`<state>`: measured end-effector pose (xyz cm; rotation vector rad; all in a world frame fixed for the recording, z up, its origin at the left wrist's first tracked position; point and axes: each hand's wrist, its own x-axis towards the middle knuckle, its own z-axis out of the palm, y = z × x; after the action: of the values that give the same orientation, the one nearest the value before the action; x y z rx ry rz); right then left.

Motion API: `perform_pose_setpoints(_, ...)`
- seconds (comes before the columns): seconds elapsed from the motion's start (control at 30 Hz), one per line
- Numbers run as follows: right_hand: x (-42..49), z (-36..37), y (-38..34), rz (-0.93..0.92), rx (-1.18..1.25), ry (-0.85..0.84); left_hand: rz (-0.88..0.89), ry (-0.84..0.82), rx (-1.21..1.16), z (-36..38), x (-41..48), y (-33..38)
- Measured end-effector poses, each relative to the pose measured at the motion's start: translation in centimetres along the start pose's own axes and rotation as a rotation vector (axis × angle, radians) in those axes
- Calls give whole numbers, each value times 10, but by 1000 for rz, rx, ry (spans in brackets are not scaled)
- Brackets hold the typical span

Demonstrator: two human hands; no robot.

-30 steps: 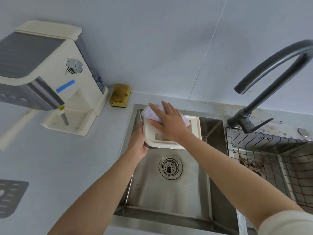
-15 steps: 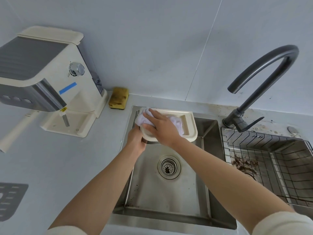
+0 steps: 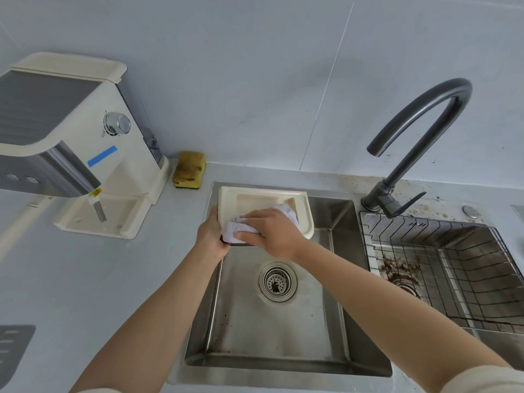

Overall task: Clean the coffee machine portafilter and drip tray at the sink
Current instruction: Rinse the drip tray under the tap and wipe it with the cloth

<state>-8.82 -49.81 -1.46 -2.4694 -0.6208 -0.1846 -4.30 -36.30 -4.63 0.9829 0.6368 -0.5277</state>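
Over the far end of the sink [image 3: 249,330], at 12 o'clock from the drain [image 3: 278,281], the tray [image 3: 261,192] is held above the basin with its open side up. The left hand [image 3: 211,236] grips the tray at its 8 o'clock corner, thumb on the rim; the other fingers are hidden beneath it. The right hand [image 3: 273,231] lies across the near half of the tray, its fingers curled over a bunched white cloth [image 3: 233,230] and pressing it against the tray (the near edge of the tray is hidden under cloth and hand). The sponge [image 3: 189,169] stands on the counter at 10 o'clock from the tray, against the wall and apart from the tray. The coffee machine [image 3: 71,143] stands at 9 o'clock, just beside the sponge. The faucet [image 3: 419,117] rises at 2 o'clock from the drain, its spout arching to the left. A wire rack [image 3: 442,251] sits in the second basin at 3 o'clock, with brown residue at the basin bottom. A dark slotted grate [image 3: 11,350] lies on the counter at 8 o'clock, cut off by the frame edge.
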Motion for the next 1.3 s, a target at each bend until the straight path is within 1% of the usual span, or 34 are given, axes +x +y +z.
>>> perform_pose_setpoints(0.13,-9,-11,4,76,4,-14,40,50,48,-3,2,0)
perform_pose_setpoints(0.27,-15,-26,10,253,-5,-181,54,70,96,-6,3,1)
perform_pose_setpoints(0.33,-16,-35,16,358,54,-156,62,82,132,-6,3,2)
perform_pose_setpoints(0.4,-16,-44,19,415,100,-42,68,83,144,-6,2,0)
perform_pose_setpoints(0.5,-9,-54,23,385,107,143,66,69,134,-3,-1,-6)
perform_pose_setpoints(0.57,-5,-56,25,328,38,203,63,49,131,0,-2,-11)
perform_pose_setpoints(0.6,-4,-54,27,287,-23,203,63,40,132,3,-3,-13)
perform_pose_setpoints(0.7,-1,-38,29,206,-178,157,68,13,126,14,-7,-17)
perform_pose_setpoints(0.8,-2,-20,28,169,-250,99,53,18,120,21,-9,-17)
perform_pose_setpoints(0.83,-3,-18,26,173,-245,82,47,22,106,21,-9,-17)
perform_pose_setpoints(0.93,-2,-17,27,152,-236,112,39,27,79,20,-8,-17)
perform_pose_setpoints(1.0,-1,-16,29,164,-228,103,47,42,74,20,-8,-17)
perform_pose_setpoints(1.07,-4,-13,27,208,-183,64,44,57,69,19,-7,-16)
perform_pose_setpoints(1.17,-7,-12,22,321,-87,-15,42,54,65,19,-10,-17)
perform_pose_setpoints(1.3,-6,-11,19,321,8,-89,36,46,56,15,-11,-16)
